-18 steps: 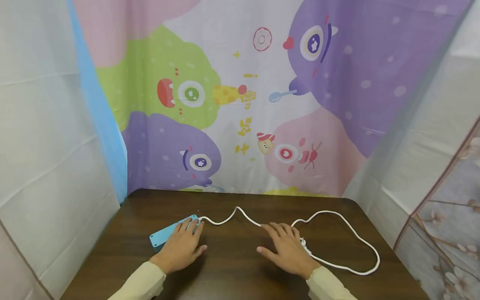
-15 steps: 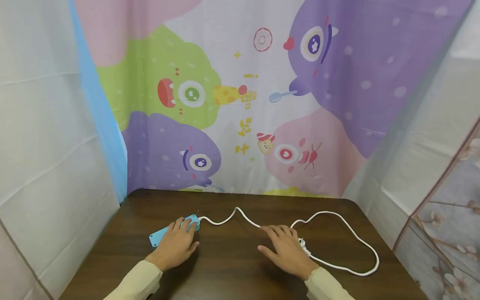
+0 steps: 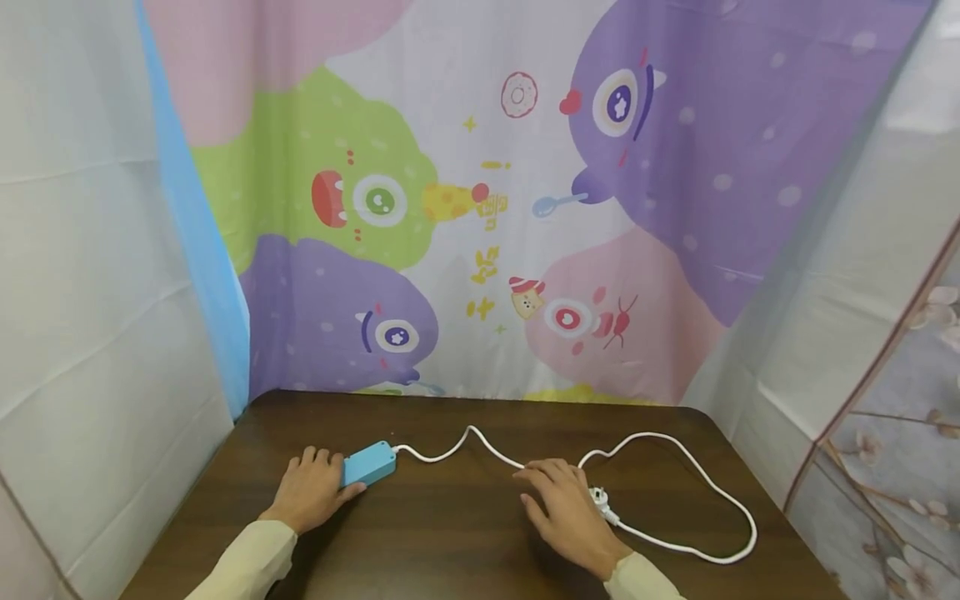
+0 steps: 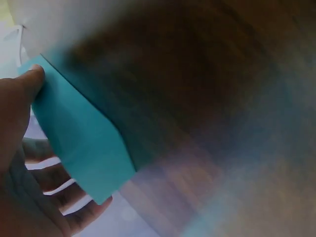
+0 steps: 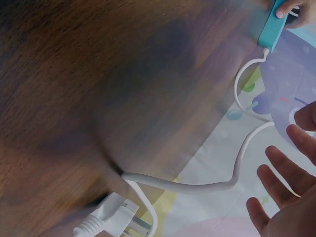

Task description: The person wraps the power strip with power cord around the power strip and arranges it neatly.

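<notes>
A blue power strip (image 3: 369, 465) lies at the left of the table, its white cable (image 3: 431, 461) leaving the far right end. My left hand (image 3: 306, 490) grips its left part, thumb along the near side and fingers around the far side. In the left wrist view the thumb lies against a smooth face of the power strip (image 4: 81, 133). My right hand (image 3: 566, 517) hovers over the cable with loosely bent fingers, holding nothing. Right beside it is the white three-pin plug (image 3: 603, 507); its pins show in the right wrist view on the plug (image 5: 111, 213).
The cable makes a wide loop at the right side of the dark wooden table (image 3: 442, 533). A cartoon-printed curtain (image 3: 480, 350) hangs behind the table's far edge, and pale cloth hangs on both sides.
My left hand has slid left off the top of the power strip and now grips its left part, which has tilted. The right hand stays nearly in place, its fingers a little more bent.
</notes>
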Action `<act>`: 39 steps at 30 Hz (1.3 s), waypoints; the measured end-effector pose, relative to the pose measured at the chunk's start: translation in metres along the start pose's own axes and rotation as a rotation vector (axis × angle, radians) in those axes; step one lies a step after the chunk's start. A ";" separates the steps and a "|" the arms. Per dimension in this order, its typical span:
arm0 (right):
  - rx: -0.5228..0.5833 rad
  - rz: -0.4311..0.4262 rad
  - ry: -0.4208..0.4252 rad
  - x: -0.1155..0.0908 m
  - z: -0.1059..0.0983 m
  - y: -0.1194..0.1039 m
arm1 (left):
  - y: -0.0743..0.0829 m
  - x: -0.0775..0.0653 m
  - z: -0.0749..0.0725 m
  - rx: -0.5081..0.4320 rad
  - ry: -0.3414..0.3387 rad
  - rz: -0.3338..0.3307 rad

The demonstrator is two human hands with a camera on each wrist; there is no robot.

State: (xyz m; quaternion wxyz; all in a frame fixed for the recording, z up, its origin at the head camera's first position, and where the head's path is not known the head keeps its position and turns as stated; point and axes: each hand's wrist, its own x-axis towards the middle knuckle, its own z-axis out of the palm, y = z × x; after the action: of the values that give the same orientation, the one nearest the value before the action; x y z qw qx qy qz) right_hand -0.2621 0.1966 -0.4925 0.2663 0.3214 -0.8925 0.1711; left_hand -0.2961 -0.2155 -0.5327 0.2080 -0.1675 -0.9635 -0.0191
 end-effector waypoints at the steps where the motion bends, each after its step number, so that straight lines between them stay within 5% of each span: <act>1: 0.007 -0.003 0.005 0.001 0.001 -0.001 | -0.002 -0.001 0.001 -0.009 -0.008 -0.005; 15: 0.036 -0.044 -0.025 0.011 0.016 -0.015 | 0.010 0.002 0.003 -0.054 0.059 0.026; 27: 0.074 -0.028 -0.017 0.018 0.030 -0.020 | 0.059 0.016 -0.023 -0.416 -0.122 -0.049; 34: 0.102 0.027 -0.026 0.017 0.028 -0.018 | 0.078 0.018 -0.033 -0.694 -0.183 0.032; 39: 0.112 0.024 0.060 0.015 0.031 -0.019 | 0.088 0.016 -0.041 -0.806 -0.223 0.013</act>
State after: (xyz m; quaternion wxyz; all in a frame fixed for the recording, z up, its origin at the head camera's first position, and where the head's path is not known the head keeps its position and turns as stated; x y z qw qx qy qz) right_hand -0.2708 0.1606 -0.5058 0.2724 0.3196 -0.8770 0.2333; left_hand -0.2647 -0.1323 -0.4921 0.0201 -0.2424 -0.8945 -0.3752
